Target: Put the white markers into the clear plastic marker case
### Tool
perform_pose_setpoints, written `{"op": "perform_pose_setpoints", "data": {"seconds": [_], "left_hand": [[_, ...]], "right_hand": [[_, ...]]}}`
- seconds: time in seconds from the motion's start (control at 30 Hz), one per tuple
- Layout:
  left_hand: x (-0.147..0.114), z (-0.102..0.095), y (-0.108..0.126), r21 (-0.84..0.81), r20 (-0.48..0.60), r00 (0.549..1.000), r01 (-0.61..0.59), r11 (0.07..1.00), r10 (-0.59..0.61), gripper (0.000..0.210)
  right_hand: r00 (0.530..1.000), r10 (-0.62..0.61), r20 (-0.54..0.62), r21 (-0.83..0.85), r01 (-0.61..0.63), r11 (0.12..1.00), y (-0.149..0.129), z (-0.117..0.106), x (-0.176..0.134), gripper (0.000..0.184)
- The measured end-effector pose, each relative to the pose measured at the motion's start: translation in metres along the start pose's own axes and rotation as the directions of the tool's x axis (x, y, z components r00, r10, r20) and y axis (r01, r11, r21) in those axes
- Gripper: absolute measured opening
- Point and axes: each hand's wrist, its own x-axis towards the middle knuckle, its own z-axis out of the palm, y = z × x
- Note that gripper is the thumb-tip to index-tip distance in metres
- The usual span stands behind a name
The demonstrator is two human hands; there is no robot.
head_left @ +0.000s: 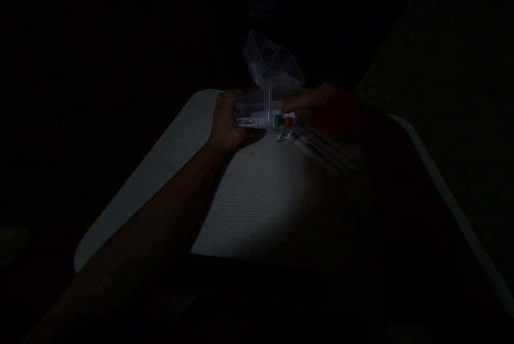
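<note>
A clear plastic case [251, 100] lies on the table with its transparent lid [275, 68] raised. My left hand [225, 122] is closed around the left end of the case, with the thumb low at its front. Inside lie white markers [249, 121]; a green cap [278, 120], an orange cap [288, 121] and a purple cap [296, 121] show at their right ends. My right hand [329, 106] comes from the right with its fingers stretched out at the caps. Its lower fingers are lost in shadow. Below it, several more markers [325, 154] lie on the table.
The pale table [249, 199] has rounded corners and is lit only in the middle. A dark edge [257, 266] runs along its near side. A greenish patch [14, 242] shows at the far left. The surroundings are almost black.
</note>
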Motion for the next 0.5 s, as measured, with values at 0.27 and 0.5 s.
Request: {"op": "perform_pose_setpoints", "data": {"seconds": [0.27,0.5], "left_hand": [[-0.001,-0.003,0.005,0.031,0.038,0.999,-0.017,0.999,0.016,0.097],[0.000,0.001,-0.007,0.000,0.010,1.000,-0.013,1.000,0.013,0.112]], "right_hand": [[0.998,0.000,0.071,0.181,-0.013,0.983,-0.017,0.008,-0.009,0.070],[0.992,0.083,0.095,0.383,-0.114,0.917,-0.019,0.001,-0.016,0.073]]}}
